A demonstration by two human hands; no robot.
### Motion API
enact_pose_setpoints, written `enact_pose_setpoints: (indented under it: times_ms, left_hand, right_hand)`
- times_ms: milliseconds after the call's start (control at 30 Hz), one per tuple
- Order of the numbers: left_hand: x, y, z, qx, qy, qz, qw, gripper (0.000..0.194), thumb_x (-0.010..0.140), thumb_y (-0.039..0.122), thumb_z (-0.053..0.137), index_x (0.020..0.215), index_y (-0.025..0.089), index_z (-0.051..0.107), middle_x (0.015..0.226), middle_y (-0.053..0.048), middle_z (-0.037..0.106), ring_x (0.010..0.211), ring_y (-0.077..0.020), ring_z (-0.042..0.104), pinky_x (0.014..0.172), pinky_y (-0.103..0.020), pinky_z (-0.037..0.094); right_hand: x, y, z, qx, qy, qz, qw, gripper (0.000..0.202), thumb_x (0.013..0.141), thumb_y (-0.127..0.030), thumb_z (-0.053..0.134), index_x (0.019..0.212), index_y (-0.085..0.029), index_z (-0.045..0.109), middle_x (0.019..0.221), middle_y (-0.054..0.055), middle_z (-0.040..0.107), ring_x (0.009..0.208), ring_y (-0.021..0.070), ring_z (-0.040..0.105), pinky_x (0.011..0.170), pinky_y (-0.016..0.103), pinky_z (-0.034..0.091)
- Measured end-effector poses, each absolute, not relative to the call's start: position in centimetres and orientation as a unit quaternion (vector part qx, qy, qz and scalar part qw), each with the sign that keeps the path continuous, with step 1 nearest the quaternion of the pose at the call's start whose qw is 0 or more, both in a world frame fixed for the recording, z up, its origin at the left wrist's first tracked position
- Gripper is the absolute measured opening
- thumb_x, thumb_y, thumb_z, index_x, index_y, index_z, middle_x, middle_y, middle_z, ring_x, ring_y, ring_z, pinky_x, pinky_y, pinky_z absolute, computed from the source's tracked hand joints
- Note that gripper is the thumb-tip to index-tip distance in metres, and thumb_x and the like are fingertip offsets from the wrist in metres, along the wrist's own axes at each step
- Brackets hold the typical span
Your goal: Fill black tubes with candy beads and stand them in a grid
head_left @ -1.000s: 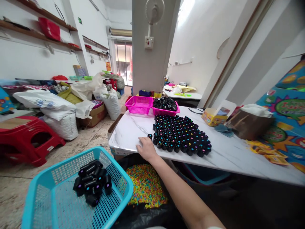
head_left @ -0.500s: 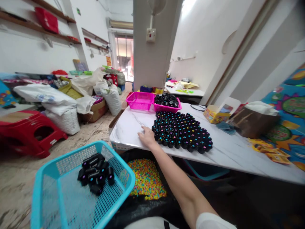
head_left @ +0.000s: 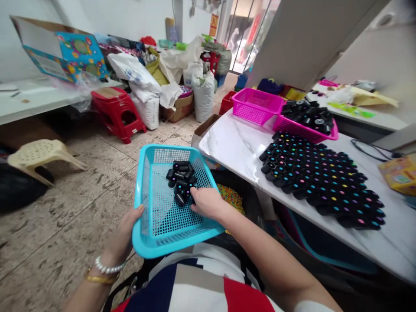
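A blue plastic basket [head_left: 146,247] lies tilted in front of me, with a pile of small black cylinders [head_left: 182,175] in it, some showing a purple or blue dot on the end. My left hand [head_left: 128,223] holds the basket's left rim, thumb on top and the other fingers hidden. Inside the basket, my right hand [head_left: 208,203] has its fingers closed at the right edge of the pile, apparently on one cylinder. A dense block of standing black cylinders [head_left: 320,175], topped with coloured dots, covers part of the white table [head_left: 227,136].
Two pink baskets stand at the table's back: the left basket [head_left: 256,106] and the right basket [head_left: 302,130], which is heaped with black parts. Multicoloured beads [head_left: 231,197] fill a black bag under the table edge. A red stool [head_left: 117,110] and white sacks [head_left: 203,95] stand beyond.
My right hand has moved from the table, beside the standing cylinders, into the blue basket. My left hand has come into view on the rim. The view has swung left and down.
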State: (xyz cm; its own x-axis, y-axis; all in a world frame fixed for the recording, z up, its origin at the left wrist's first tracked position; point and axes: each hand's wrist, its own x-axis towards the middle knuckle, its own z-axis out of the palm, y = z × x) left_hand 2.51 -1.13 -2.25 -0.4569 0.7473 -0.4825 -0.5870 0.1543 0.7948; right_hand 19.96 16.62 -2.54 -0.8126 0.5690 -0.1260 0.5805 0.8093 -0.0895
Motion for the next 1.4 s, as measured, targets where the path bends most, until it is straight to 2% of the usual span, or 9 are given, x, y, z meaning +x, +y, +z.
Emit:
enact_pose_setpoints:
  times_ms: [167,300,433,633,767,900,1000,1167,1400]
  left_hand:
    - [2.3,-1.4,-3.0,0.066,0.541,0.656,0.522,0.049,0.073,0.043,0.076,0.11,0.012,0.07,0.105,-0.017,0.07,0.11,-0.0376,0.06,0.089,-0.045,0.052]
    - [1.9,-1.3,-3.2,0.071,0.535,0.659,0.523,0.051,0.073,0.043,0.077,0.113,0.013,0.069,0.105,-0.017,0.07,0.108,-0.0374,0.061,0.087,-0.044,0.053]
    - [1.5,-1.1,-1.9,0.033,0.544,0.679,0.492,0.042,0.072,0.037,0.077,0.105,0.012,0.071,0.099,-0.014,0.072,0.104,-0.0355,0.063,0.084,-0.04,0.055]
    - [0.7,-1.1,-0.6,0.022,0.57,0.699,0.431,0.035,0.076,0.032,0.073,0.105,0.014,0.069,0.094,-0.006,0.074,0.102,-0.029,0.064,0.086,-0.035,0.054]
    - [0.6,-0.9,-0.9,0.024,0.581,0.702,0.411,0.034,0.076,0.029,0.071,0.106,0.014,0.069,0.096,-0.004,0.073,0.102,-0.0275,0.064,0.09,-0.036,0.052]
    - [0.3,-0.6,-1.5,0.022,0.612,0.689,0.388,0.03,0.076,0.027,0.067,0.104,0.016,0.07,0.094,-0.004,0.073,0.1,-0.0289,0.064,0.091,-0.042,0.051]
    - [0.2,-0.6,-1.9,0.031,0.618,0.687,0.382,0.032,0.075,0.027,0.066,0.106,0.018,0.071,0.092,-0.003,0.073,0.099,-0.0292,0.064,0.091,-0.042,0.052]
    - [0.3,-0.7,-1.9,0.031,0.628,0.676,0.385,0.034,0.076,0.03,0.067,0.107,0.019,0.071,0.097,-0.004,0.073,0.099,-0.0291,0.064,0.086,-0.04,0.054]
    - [0.2,-0.9,-2.0,0.016,0.626,0.676,0.389,0.039,0.07,0.034,0.073,0.106,0.019,0.071,0.096,-0.004,0.073,0.098,-0.03,0.065,0.084,-0.04,0.055]
  right_hand:
    - [20.6,16.0,-3.2,0.198,0.966,-0.139,0.094,0.023,0.073,-0.02,0.066,0.096,-0.013,0.065,0.098,0.014,0.065,0.077,0.0246,0.066,0.067,0.033,0.052]
    - [21.5,16.6,-2.8,0.17,0.952,-0.253,0.018,0.03,0.071,-0.005,0.062,0.099,-0.015,0.068,0.107,0.011,0.061,0.093,0.0211,0.064,0.085,0.032,0.052]
    - [23.9,17.0,-0.1,0.135,0.858,-0.485,-0.107,0.05,0.079,-0.017,0.064,0.128,-0.025,0.058,0.132,0.008,0.057,0.119,0.0234,0.056,0.101,0.042,0.047]
    - [32.6,18.0,1.5,0.239,0.595,-0.716,-0.277,0.058,0.081,-0.034,0.061,0.136,-0.036,0.046,0.148,0.005,0.045,0.114,0.0263,0.063,0.079,0.043,0.06]
    - [37.3,18.0,-0.5,0.287,0.542,-0.732,-0.297,0.057,0.079,-0.034,0.06,0.135,-0.033,0.048,0.15,0.006,0.042,0.116,0.0282,0.061,0.073,0.041,0.061]
    - [39.1,17.4,-3.0,0.325,0.575,-0.706,-0.255,0.057,0.085,-0.034,0.058,0.14,-0.027,0.043,0.134,0.011,0.056,0.104,0.0238,0.065,0.072,0.036,0.059]
    - [38.9,17.6,-5.1,0.429,0.718,-0.524,-0.162,0.056,0.084,-0.023,0.061,0.137,-0.023,0.043,0.115,0.009,0.065,0.095,0.0201,0.065,0.08,0.036,0.056]
    - [36.3,17.8,-8.1,0.444,0.883,-0.135,0.071,0.025,0.088,-0.007,0.046,0.107,-0.015,0.06,0.109,0.017,0.066,0.107,0.0271,0.057,0.09,0.038,0.047]
    - [34.1,16.6,-9.1,0.368,0.896,-0.245,0.046,0.026,0.082,-0.007,0.057,0.104,-0.02,0.063,0.096,0.005,0.069,0.09,0.0183,0.063,0.079,0.026,0.048]
